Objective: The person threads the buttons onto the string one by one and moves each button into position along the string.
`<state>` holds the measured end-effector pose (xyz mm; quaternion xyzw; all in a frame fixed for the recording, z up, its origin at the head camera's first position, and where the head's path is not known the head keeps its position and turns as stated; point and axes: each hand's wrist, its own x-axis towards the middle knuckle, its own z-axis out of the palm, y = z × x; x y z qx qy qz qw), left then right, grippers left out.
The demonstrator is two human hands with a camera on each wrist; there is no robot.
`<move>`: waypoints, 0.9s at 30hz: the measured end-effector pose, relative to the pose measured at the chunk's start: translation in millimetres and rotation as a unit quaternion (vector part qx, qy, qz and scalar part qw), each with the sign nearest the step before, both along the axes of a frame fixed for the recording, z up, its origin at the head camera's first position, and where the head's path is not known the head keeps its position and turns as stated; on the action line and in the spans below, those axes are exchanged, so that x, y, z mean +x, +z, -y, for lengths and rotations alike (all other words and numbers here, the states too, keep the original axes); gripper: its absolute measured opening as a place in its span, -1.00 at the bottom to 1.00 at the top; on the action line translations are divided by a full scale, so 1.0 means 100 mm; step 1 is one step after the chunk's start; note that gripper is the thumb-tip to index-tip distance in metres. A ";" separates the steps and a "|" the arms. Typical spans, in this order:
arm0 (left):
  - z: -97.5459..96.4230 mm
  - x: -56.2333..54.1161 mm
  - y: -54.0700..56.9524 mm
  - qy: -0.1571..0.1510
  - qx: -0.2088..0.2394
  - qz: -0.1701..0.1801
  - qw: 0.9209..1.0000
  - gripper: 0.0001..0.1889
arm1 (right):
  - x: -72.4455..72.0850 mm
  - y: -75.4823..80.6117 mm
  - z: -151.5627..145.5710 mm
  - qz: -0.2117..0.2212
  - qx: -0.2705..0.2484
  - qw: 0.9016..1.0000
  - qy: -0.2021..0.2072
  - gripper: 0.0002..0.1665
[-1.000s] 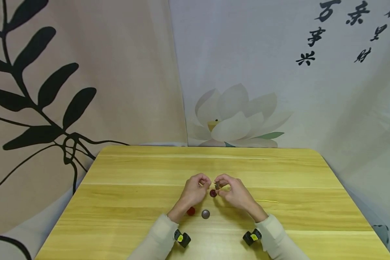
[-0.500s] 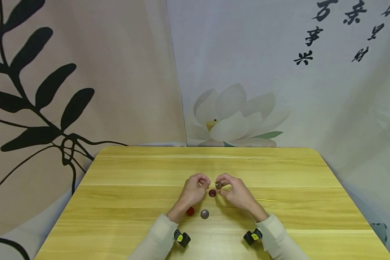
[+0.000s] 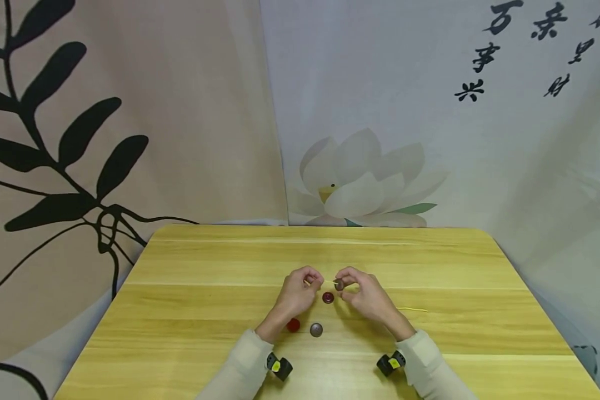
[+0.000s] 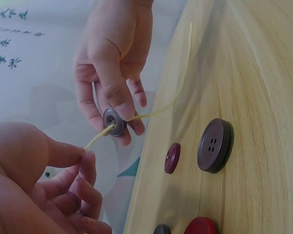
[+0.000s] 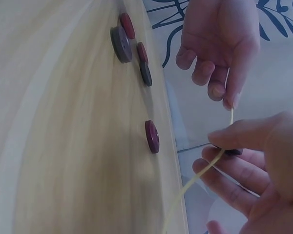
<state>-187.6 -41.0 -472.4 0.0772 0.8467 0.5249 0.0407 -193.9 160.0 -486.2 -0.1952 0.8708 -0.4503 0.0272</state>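
In the head view my left hand (image 3: 301, 290) pinches the end of a yellow cord (image 4: 98, 139) between thumb and forefinger. The cord passes through a hole in a small dark brown button (image 4: 114, 122), which my right hand (image 3: 366, 299) holds by its edge between thumb and fingers. Beyond the button, the cord's tail (image 3: 413, 309) trails toward the right over the table. A short stretch of cord spans the space between the hands. Below them lies a maroon button (image 3: 328, 298), flat on the wood.
Nearer the wrists on the wooden table (image 3: 220, 261) are a large grey-brown button (image 3: 316, 330) and a red button (image 3: 293, 325), the latter beside my left forearm. Another dark button (image 5: 145, 73) and a small red one (image 5: 142, 52) show in the right wrist view.
My right hand and its button have shifted slightly right, away from the left hand. More cord now shows between the two. The left hand stays nearly still.
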 end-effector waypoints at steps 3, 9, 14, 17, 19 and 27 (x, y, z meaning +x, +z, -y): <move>0.00 0.00 0.00 0.000 0.002 0.003 1.000 -0.86 | 0.00 -0.01 -0.02 0.001 0.000 1.000 0.000 -0.64; -0.01 0.00 0.00 0.001 0.003 0.005 1.000 -0.86 | -0.01 -0.02 -0.06 0.004 0.001 1.000 -0.006 -0.64; -0.02 0.00 0.01 0.002 0.005 0.004 1.000 -0.86 | -0.02 -0.04 -0.07 -0.011 0.007 1.000 -0.002 -0.65; -0.01 0.00 0.02 0.004 0.008 0.005 1.000 -0.87 | -0.02 -0.05 -0.08 -0.021 0.006 1.000 0.000 -0.66; -0.01 0.00 0.02 0.006 0.009 0.005 1.000 -0.88 | -0.03 -0.07 -0.09 -0.029 0.008 1.000 0.001 -0.66; -0.02 -0.01 0.01 0.011 0.009 0.009 1.000 -0.88 | -0.02 -0.09 -0.15 -0.035 0.014 0.999 0.000 -0.67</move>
